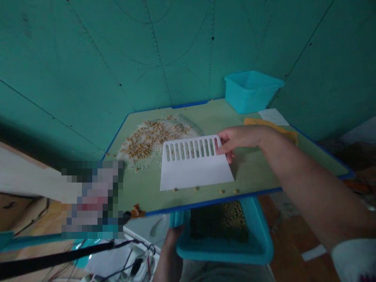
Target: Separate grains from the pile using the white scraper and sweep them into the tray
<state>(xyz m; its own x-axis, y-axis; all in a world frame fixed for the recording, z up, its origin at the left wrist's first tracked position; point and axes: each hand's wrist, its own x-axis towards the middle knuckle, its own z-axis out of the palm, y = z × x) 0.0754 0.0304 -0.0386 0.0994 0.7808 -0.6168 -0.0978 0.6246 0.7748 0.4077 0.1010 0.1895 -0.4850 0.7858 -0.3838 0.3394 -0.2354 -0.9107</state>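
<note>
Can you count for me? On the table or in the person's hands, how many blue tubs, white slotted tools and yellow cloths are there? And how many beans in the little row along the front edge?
Blue tubs: 2
White slotted tool: 1
Yellow cloth: 1
Front-row beans: 4
Total: 8
</note>
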